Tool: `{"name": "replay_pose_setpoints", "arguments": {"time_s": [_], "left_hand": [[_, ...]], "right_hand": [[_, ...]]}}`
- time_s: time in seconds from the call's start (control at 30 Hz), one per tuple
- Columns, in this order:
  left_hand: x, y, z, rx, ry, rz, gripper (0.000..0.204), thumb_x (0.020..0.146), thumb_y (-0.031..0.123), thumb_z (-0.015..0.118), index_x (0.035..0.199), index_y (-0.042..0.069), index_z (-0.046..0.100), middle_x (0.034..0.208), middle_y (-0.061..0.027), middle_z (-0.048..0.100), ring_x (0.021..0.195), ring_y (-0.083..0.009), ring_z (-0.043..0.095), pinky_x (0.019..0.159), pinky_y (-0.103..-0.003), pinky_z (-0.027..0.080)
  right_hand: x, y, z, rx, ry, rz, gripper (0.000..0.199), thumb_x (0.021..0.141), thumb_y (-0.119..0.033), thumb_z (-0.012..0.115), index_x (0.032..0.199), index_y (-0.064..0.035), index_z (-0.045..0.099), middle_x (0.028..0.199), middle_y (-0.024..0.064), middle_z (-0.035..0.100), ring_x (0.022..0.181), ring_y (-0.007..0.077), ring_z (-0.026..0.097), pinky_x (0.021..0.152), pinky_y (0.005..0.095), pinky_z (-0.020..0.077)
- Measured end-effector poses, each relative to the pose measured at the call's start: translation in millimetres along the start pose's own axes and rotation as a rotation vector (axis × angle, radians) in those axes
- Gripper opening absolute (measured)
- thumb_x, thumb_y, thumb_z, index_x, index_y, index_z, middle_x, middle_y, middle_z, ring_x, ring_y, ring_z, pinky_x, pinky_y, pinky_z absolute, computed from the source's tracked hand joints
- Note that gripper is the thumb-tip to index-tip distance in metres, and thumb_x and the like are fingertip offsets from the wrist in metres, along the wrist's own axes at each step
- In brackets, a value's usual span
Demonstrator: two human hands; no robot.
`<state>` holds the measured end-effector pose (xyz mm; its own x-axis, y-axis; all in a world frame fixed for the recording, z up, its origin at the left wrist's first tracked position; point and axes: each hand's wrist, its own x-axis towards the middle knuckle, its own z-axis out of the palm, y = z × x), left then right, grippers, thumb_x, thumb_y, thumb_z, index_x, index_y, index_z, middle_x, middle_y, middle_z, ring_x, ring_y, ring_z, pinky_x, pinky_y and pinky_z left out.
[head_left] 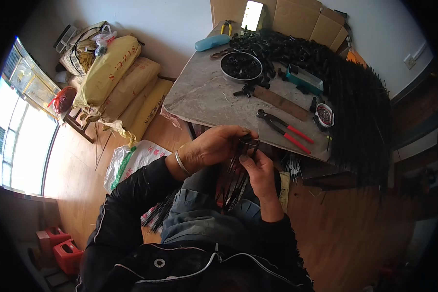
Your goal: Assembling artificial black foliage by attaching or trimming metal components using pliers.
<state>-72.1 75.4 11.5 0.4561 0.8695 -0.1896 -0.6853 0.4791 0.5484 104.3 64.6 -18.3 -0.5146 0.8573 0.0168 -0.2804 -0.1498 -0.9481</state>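
Note:
Above my lap, my left hand [211, 146], with a bracelet at its wrist, grips the top of a bundle of thin black rods [232, 182] around a small dark fitting [248, 140]. My right hand [261, 171] pinches near the same fitting with thumb and fingers. The rods hang down between my knees and resemble umbrella ribs. Exactly what sits between my fingertips is partly hidden. Nearest on the table [194, 92] lie red-handled pincers [286, 132], with a flat brown strip [281, 102] beyond.
A round pan [222, 69] holds black parts. Behind it lie heaped black fittings [297, 51], a teal box [316, 86] and a lit phone [252, 17]. Long black rods [362, 112] overhang the table's right side. A small white cup [330, 122] stands nearby. Stacked sacks [117, 82] are at left.

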Motion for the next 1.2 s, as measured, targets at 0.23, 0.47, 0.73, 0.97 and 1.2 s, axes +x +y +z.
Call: {"name": "replay_pose_setpoints", "arguments": {"time_s": [0.23,0.47,0.73,0.97,1.2], "left_hand": [[-2,0,0,0.008,0.033,0.015,0.026,0.094,0.018,0.054,0.107,-0.003,0.062,0.103,-0.0079,0.065,0.096,-0.019,0.061,0.092,-0.033,0.045],[-3,-4,-4,0.005,0.056,0.025,0.025,0.095,0.019,0.053,0.106,-0.001,0.063,0.102,-0.0069,0.065,0.094,-0.0185,0.06,0.091,-0.033,0.045],[-9,0,-15,0.069,0.0,0.039,0.026,0.095,0.02,0.054,0.106,-0.002,0.063,0.101,-0.0067,0.065,0.092,-0.0177,0.06,0.088,-0.032,0.046],[-18,13,1,0.411,0.197,0.112,0.023,0.094,0.02,0.06,0.109,0.003,0.064,0.101,-0.0021,0.065,0.09,-0.0114,0.06,0.08,-0.026,0.047],[-24,2,2,0.563,0.077,0.332,0.026,0.093,0.015,0.063,0.116,0.004,0.061,0.102,0.0001,0.065,0.09,-0.0067,0.059,0.08,-0.022,0.047]], "right_hand": [[-1,-4,4,-0.039,0.007,-0.001,0.014,0.092,-0.015,0.063,0.094,-0.0017,0.061,0.083,0.0018,0.063,0.073,0.0087,0.058,0.068,0.0235,0.0463],[-3,-6,9,-0.033,0.035,0.028,0.012,0.092,-0.012,0.063,0.092,-0.0012,0.06,0.083,0.0025,0.062,0.072,0.0093,0.058,0.068,0.0238,0.0469],[0,-3,18,-0.057,0.042,0.066,0.015,0.092,-0.015,0.063,0.092,-0.0008,0.06,0.081,0.0034,0.062,0.071,0.0114,0.059,0.066,0.0254,0.0478],[5,2,18,-0.072,0.052,0.052,0.016,0.092,-0.016,0.064,0.092,-0.0014,0.06,0.08,0.0034,0.063,0.07,0.0111,0.059,0.065,0.0246,0.0474],[8,3,14,-0.038,0.108,0.048,0.015,0.093,-0.016,0.064,0.092,-0.0015,0.06,0.081,0.0035,0.063,0.07,0.0105,0.06,0.066,0.0237,0.0472]]}}
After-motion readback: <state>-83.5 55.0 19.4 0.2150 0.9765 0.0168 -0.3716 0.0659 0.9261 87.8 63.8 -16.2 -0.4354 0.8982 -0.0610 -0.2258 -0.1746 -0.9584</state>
